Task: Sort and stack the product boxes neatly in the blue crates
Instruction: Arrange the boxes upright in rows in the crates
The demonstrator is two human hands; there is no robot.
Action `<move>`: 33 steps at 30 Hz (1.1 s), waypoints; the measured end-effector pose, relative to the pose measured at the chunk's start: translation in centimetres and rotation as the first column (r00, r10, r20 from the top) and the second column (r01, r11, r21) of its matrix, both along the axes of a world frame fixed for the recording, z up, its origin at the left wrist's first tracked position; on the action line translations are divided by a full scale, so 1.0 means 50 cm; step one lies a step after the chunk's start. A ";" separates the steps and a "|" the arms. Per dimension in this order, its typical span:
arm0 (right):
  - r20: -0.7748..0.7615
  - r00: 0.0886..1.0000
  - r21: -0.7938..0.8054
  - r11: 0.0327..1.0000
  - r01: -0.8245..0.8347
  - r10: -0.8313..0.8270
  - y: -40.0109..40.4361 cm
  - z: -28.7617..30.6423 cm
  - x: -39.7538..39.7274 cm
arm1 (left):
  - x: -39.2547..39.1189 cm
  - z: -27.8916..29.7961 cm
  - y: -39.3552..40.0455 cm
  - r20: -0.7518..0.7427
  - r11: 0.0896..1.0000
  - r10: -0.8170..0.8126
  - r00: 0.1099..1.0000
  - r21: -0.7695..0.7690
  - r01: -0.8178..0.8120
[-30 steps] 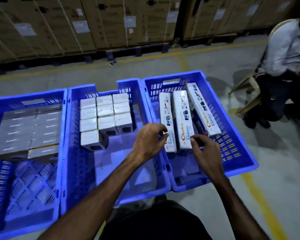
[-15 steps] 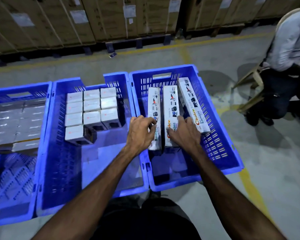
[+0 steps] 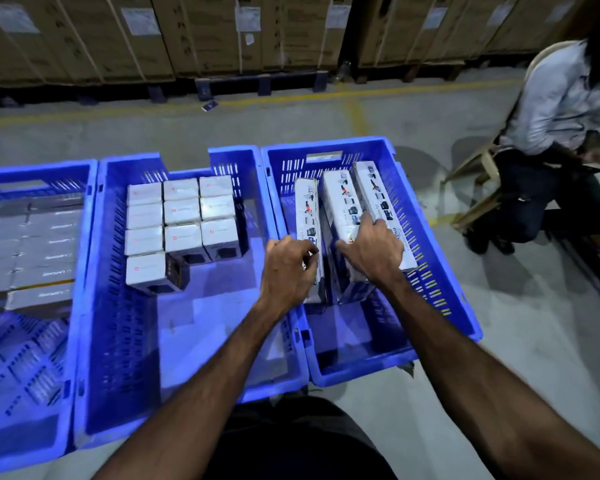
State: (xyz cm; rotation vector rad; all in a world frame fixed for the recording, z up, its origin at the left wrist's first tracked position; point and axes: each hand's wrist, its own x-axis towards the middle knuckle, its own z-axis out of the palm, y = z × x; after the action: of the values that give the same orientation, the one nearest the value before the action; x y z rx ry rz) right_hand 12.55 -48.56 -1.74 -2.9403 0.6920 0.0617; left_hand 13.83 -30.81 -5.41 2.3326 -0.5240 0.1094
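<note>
Long product boxes [image 3: 343, 216], three of them, sit side by side in the right blue crate [image 3: 440, 271]. Left hand [image 3: 286, 268] has its fingers curled round the near end of the leftmost box [image 3: 307, 216]; right hand [image 3: 373, 252] is spread flat, pressing on the other two

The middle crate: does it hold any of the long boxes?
No, the middle crate holds only small white square boxes; the three long boxes all stand in the right crate.
</note>
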 end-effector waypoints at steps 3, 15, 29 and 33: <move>-0.010 0.999 0.004 0.999 0.033 -0.033 -0.022 0.022 0.021 | 0.001 -0.002 -0.002 0.001 1.000 -0.005 1.000 -0.024 0.005; 0.038 0.999 0.041 0.999 0.014 -0.016 -0.068 -0.047 0.021 | 0.003 -0.011 -0.003 -0.003 1.000 0.011 1.000 -0.029 -0.011; 0.262 0.929 0.031 0.959 -0.281 0.263 -0.142 -0.087 0.009 | -0.010 0.003 -0.017 0.080 0.993 0.096 0.992 0.063 -0.101; 0.320 0.910 0.017 0.959 -0.283 0.263 -0.149 -0.091 0.010 | -0.016 0.004 -0.021 0.072 0.990 0.114 0.991 0.080 -0.120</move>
State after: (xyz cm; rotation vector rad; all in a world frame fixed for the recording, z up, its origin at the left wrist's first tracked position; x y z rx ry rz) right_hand 13.03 -56.03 -6.30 -2.8650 0.2261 -0.3474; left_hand 13.01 -31.84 -5.20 2.4484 -0.4317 0.2256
